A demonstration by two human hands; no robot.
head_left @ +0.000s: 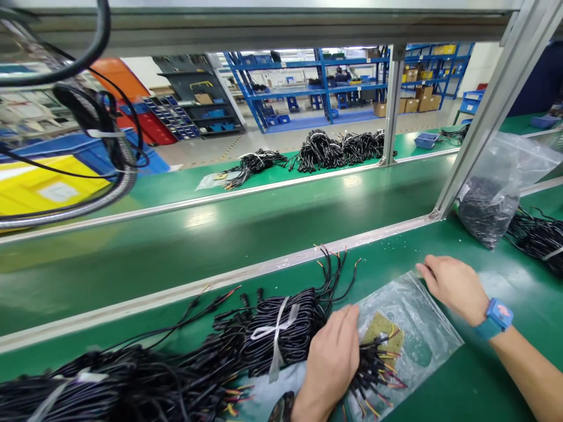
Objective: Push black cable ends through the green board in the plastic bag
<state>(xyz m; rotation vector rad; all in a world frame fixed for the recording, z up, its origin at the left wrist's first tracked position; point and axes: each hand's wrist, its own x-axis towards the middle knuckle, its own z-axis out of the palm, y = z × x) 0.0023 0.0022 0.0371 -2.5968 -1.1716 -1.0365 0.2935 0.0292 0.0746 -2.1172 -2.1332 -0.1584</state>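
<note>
My left hand [332,357] is closed over the right end of a black cable bundle [281,328] tied with a white strap; its thumb is hidden. Several connector and coloured wire ends [373,375] stick out to the right of this hand, over a clear plastic bag [422,334] lying flat. A yellowish patch [387,331] shows at the bag. At the bag's upper corner, my right hand [455,287] has its thumb and fingers pinched together on the edge. More black cables [88,387] are piled at the lower left.
A metal rail [264,266] crosses behind the cables, with an upright post [479,111] at the right. A filled plastic bag [488,199] and another cable bundle [541,237] lie beyond my right hand. Cables and a hose [127,170] hang at the left.
</note>
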